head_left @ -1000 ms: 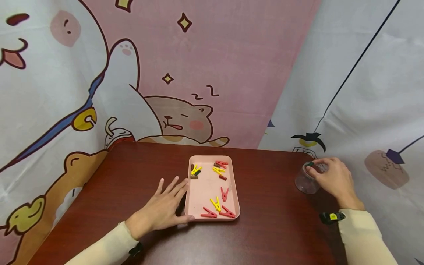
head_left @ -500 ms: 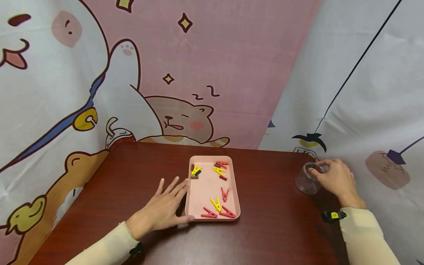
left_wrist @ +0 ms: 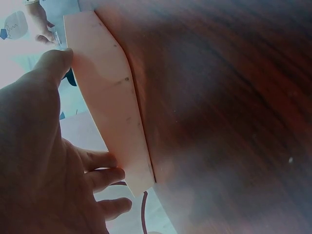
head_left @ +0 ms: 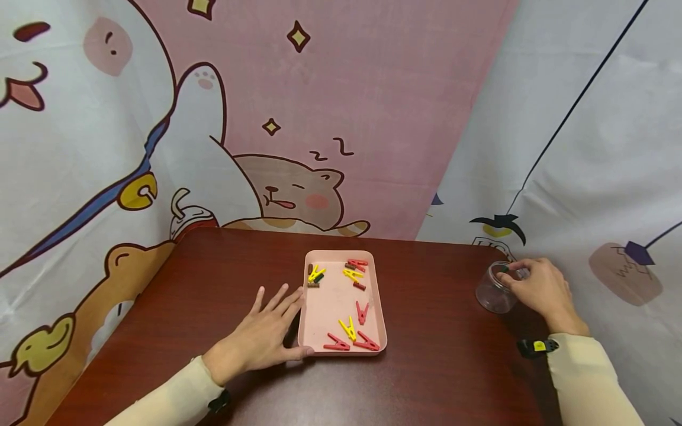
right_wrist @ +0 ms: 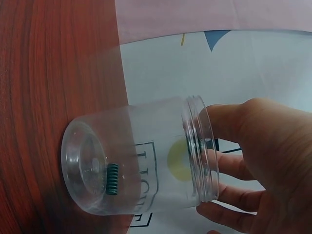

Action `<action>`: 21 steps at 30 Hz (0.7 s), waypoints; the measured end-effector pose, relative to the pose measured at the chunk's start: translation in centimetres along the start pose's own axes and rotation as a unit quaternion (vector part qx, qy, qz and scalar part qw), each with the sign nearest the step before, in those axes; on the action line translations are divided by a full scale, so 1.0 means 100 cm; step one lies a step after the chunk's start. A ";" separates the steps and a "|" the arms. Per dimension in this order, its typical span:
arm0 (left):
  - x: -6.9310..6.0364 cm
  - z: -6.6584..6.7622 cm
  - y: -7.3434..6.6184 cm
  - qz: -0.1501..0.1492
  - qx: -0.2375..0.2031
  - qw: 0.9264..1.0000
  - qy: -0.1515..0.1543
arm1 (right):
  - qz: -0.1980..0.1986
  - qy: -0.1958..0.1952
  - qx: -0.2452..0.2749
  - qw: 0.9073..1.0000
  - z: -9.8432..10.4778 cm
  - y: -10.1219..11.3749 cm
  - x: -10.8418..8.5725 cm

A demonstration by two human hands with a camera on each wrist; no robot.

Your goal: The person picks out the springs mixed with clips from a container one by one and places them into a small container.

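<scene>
My left hand lies with spread fingers along the left edge of a pink tray; thumb and fingertips touch its side wall in the left wrist view. Several red clothespins and yellow clothespins lie in the tray, with small brown, red and green springs near its far end. At the right, my right hand is at the mouth of a clear plastic jar, pinching a small green spring, mostly hidden by the fingers. Another green spring is inside the jar, near its bottom.
The tray and jar stand on a dark reddish-brown wooden table, well apart. A cartoon-printed cloth hangs behind the table and along both sides, close to my right hand.
My right hand has shifted slightly lower toward the jar's mouth, with the green spring now less visible above the rim. My left hand and the tray have stayed in place.
</scene>
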State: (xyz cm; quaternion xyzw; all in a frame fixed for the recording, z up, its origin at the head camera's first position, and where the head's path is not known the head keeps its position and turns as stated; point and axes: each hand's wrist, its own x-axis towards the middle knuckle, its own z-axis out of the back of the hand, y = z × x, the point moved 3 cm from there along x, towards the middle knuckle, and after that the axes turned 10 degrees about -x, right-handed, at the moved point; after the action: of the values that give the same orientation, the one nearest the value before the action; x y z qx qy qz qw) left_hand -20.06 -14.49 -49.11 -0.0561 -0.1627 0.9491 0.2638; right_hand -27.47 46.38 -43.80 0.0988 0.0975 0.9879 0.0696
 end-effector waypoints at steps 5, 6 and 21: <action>0.000 0.000 0.000 0.001 -0.002 1.000 0.001 | 0.000 0.000 -0.001 1.000 -0.001 -0.002 0.001; 0.000 0.000 0.000 0.001 -0.002 1.000 0.001 | 0.000 0.001 0.000 1.000 -0.001 -0.003 0.000; 0.000 0.000 0.000 0.001 -0.004 1.000 -0.001 | -0.002 0.020 0.007 1.000 -0.003 -0.008 0.000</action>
State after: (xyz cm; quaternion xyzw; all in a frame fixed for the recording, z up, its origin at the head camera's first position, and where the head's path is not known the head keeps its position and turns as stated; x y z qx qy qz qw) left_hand -20.02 -14.47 -49.14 -0.0564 -0.1665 0.9488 0.2625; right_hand -27.44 47.08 -44.28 0.0794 0.1058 0.9888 0.0693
